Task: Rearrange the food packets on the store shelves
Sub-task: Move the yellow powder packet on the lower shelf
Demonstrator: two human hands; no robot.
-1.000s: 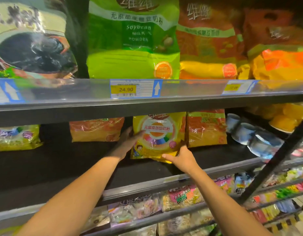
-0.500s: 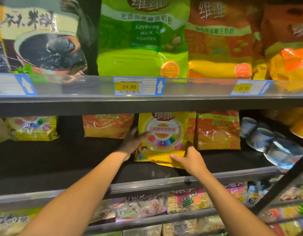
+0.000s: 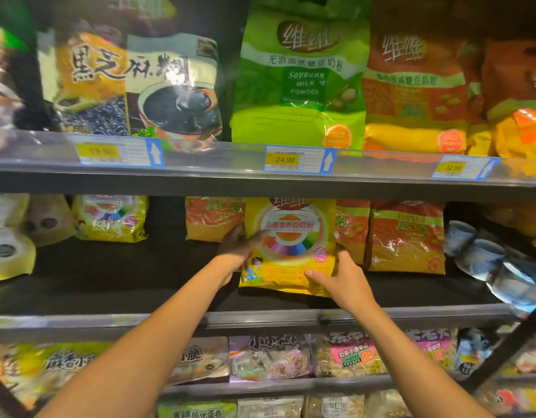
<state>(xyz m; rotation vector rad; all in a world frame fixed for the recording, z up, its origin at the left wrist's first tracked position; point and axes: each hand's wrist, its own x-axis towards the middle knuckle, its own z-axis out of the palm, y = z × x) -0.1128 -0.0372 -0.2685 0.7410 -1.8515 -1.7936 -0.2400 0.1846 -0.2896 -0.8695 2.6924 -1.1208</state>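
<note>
On the middle shelf (image 3: 110, 297), both hands grip 1 yellow packet (image 3: 291, 245) standing near the front edge, between an orange packet (image 3: 214, 218) behind its left side and 2 orange packets (image 3: 407, 236) at its right; the left hand (image 3: 235, 247) clasps the packet's left edge, thumb across the front, its other fingers hidden behind, so I cannot tell their spread; the right hand (image 3: 343, 277) pinches the lower right corner, thumb pressed flat on the front, fingers curled round the side. Risks, as I judge them: the glossy film could slide out of so shallow a corner pinch, tipping the packet forward off the shelf; a push to the right would shove the neighbouring orange packets towards the blue cups (image 3: 483, 254) and might topple them; the packet's top, tucked under the upper shelf (image 3: 200, 176), could snag if lifted. The packet stands upright, long axis vertical, printed face towards the camera, top leaning slightly back.
</note>
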